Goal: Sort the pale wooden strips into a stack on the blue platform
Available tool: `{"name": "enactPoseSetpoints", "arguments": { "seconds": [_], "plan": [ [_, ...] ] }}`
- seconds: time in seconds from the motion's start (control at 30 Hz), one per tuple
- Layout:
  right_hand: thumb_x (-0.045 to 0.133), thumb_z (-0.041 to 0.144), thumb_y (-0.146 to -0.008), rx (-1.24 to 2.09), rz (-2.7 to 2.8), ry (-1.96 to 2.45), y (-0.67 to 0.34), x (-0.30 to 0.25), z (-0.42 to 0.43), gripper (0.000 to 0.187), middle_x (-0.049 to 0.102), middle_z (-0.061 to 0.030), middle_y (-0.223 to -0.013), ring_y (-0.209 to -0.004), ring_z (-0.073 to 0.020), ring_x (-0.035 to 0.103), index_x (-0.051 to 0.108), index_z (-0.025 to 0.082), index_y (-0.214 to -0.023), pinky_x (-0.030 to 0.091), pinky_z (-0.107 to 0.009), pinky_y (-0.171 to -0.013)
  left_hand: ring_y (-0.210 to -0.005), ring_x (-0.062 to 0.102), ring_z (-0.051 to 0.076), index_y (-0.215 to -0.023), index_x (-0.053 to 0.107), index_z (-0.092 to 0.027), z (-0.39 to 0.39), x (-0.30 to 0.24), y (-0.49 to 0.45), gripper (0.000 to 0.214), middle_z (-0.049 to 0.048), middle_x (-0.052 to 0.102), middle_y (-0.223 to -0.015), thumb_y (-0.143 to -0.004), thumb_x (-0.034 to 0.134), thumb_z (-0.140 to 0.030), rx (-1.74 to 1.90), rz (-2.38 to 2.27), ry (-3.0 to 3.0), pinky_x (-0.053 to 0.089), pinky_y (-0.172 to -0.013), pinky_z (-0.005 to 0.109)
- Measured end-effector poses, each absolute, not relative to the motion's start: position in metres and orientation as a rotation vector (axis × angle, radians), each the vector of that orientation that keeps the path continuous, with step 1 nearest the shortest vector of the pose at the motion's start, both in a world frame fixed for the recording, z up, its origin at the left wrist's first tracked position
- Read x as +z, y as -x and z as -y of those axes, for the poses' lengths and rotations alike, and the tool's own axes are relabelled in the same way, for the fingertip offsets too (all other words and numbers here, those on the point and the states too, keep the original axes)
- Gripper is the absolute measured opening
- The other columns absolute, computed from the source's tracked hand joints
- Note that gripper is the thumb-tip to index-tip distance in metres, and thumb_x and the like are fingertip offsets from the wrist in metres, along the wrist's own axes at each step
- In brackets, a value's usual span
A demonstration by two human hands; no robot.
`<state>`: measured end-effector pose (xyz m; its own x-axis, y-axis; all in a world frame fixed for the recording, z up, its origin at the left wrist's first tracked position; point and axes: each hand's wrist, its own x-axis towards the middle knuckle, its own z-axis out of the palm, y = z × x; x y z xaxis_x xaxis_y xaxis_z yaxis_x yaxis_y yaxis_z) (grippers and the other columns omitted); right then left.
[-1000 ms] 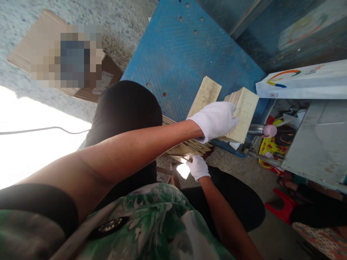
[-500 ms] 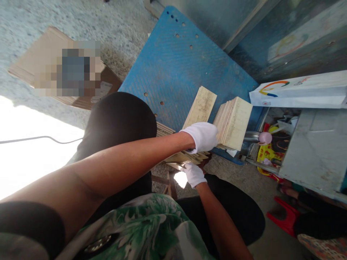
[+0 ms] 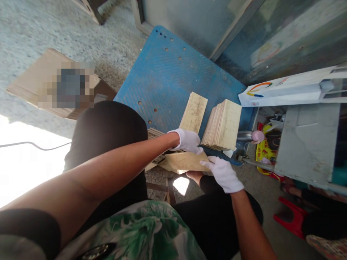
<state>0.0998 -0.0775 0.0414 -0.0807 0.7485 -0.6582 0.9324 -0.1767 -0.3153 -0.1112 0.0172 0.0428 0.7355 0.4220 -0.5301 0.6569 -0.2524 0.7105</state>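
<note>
Both my hands wear white gloves. My right hand (image 3: pixel 223 174) pinches the right end of a thin wooden board (image 3: pixel 184 161), tilted with its broad face toward me, over the near edge of the blue plastic platform (image 3: pixel 162 72). My left hand (image 3: pixel 188 140) is closed at the board's upper edge, its fingertips partly hidden. Beyond my left hand lies a low pile of similar boards (image 3: pixel 193 112). To the right, a thicker row of boards (image 3: pixel 221 124) leans together. More boards (image 3: pixel 155 133) show beside my left wrist, partly covered by it.
A cardboard box (image 3: pixel 32 79) with a blurred patch lies at the left. At right are a white paper bag (image 3: pixel 292 88), a metal flask with a pink cap (image 3: pixel 251 136) and a grey metal surface (image 3: pixel 306 141). A red stool (image 3: pixel 291 218) and part of another person appear lower right.
My left hand has drawn back from the leaning row toward the near boards. My right hand has moved right, and the board now shows its broad face between both hands.
</note>
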Motion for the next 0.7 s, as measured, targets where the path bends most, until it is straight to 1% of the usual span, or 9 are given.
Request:
{"name": "enactPoseSetpoints", "arguments": {
  "seconds": [0.07, 0.17, 0.27, 0.33, 0.4, 0.47, 0.57, 0.63, 0.7],
  "plan": [
    [0.06, 0.052, -0.085, -1.215, -1.842, -2.027, -0.11, 0.061, 0.068, 0.031, 0.071, 0.0001, -0.091, -0.087, -0.0186, 0.064, 0.072, 0.027, -0.098, 0.047, -0.027, -0.079, -0.085, 0.064, 0.021, -0.105, 0.072, -0.017, -0.017, 0.038, 0.113, 0.042, 0.0085, 0.073, -0.101, -0.078, 0.059, -0.047, -0.262, -0.717, -1.772, 0.046, -0.073, 0.027],
    [0.064, 0.055, -0.081, -1.344, -1.831, -2.117, -0.121, 0.081, 0.057, 0.034, 0.071, 0.0006, -0.092, -0.09, -0.02, 0.064, 0.073, 0.026, -0.095, 0.047, -0.029, -0.084, -0.076, 0.062, 0.017, -0.104, 0.072, -0.021, -0.015, 0.031, 0.113, 0.042, 0.0022, 0.074, -0.09, -0.072, 0.066, -0.047, -0.201, -0.633, -1.624, 0.043, -0.066, 0.024],
    [0.068, 0.054, -0.077, -1.39, -1.877, -2.155, -0.126, 0.084, 0.048, 0.031, 0.072, 0.0015, -0.094, -0.094, -0.0211, 0.064, 0.074, 0.027, -0.093, 0.047, -0.032, -0.089, -0.069, 0.058, 0.014, -0.097, 0.073, -0.02, -0.013, 0.026, 0.11, 0.031, -0.0002, 0.072, -0.08, -0.073, 0.066, -0.039, -0.106, -0.724, -1.602, 0.04, -0.061, 0.023],
    [0.072, 0.052, -0.074, -1.406, -1.908, -2.197, -0.126, 0.077, 0.042, 0.031, 0.072, 0.0009, -0.093, -0.093, -0.0217, 0.065, 0.074, 0.026, -0.09, 0.049, -0.033, -0.088, -0.066, 0.054, 0.013, -0.087, 0.074, -0.018, -0.012, 0.025, 0.107, 0.023, -0.0015, 0.068, -0.072, -0.073, 0.063, -0.033, -0.041, -0.831, -1.579, 0.037, -0.059, 0.024],
    [0.074, 0.051, -0.07, -1.437, -1.916, -2.346, -0.124, 0.067, 0.034, 0.035, 0.072, -0.0014, -0.092, -0.091, -0.0224, 0.066, 0.073, 0.023, -0.091, 0.051, -0.034, -0.085, -0.062, 0.051, 0.013, -0.08, 0.073, -0.017, -0.011, 0.025, 0.106, 0.019, -0.0025, 0.063, -0.064, -0.073, 0.063, -0.031, 0.022, -0.941, -1.523, 0.036, -0.057, 0.024],
    [0.075, 0.052, -0.069, -1.455, -1.905, -2.607, -0.12, 0.056, 0.025, 0.044, 0.072, -0.0046, -0.097, -0.093, -0.0232, 0.066, 0.071, 0.019, -0.098, 0.052, -0.037, -0.086, -0.06, 0.049, 0.013, -0.077, 0.072, -0.017, -0.012, 0.025, 0.106, 0.019, -0.0028, 0.059, -0.06, -0.073, 0.062, -0.032, 0.09, -1.047, -1.447, 0.034, -0.056, 0.025],
    [0.074, 0.054, -0.07, -1.371, -1.92, -3.011, -0.112, 0.042, 0.014, 0.057, 0.068, -0.0095, -0.113, -0.104, -0.0234, 0.064, 0.065, 0.017, -0.112, 0.048, -0.039, -0.096, -0.058, 0.046, 0.011, -0.072, 0.069, -0.016, -0.014, 0.024, 0.107, 0.019, -0.0026, 0.056, -0.059, -0.074, 0.063, -0.033, 0.186, -1.213, -1.344, 0.032, -0.053, 0.025],
    [0.071, 0.057, -0.072, -1.329, -1.901, -3.13, -0.104, 0.034, 0.011, 0.066, 0.064, -0.0127, -0.121, -0.111, -0.0231, 0.062, 0.059, 0.015, -0.121, 0.045, -0.039, -0.101, -0.055, 0.044, 0.01, -0.07, 0.066, -0.014, -0.016, 0.02, 0.109, 0.02, -0.0027, 0.054, -0.059, -0.074, 0.064, -0.033, 0.25, -1.299, -1.269, 0.032, -0.051, 0.025],
    [0.066, 0.06, -0.075, -1.375, -1.801, -3.1, -0.092, 0.026, 0.014, 0.078, 0.059, -0.0168, -0.129, -0.116, -0.0237, 0.059, 0.047, 0.011, -0.133, 0.044, -0.038, -0.102, -0.056, 0.045, 0.009, -0.072, 0.066, -0.013, -0.018, 0.016, 0.11, 0.019, -0.002, 0.056, -0.062, -0.075, 0.063, -0.032, 0.336, -1.34, -1.155, 0.035, -0.052, 0.024]
  ]
}}
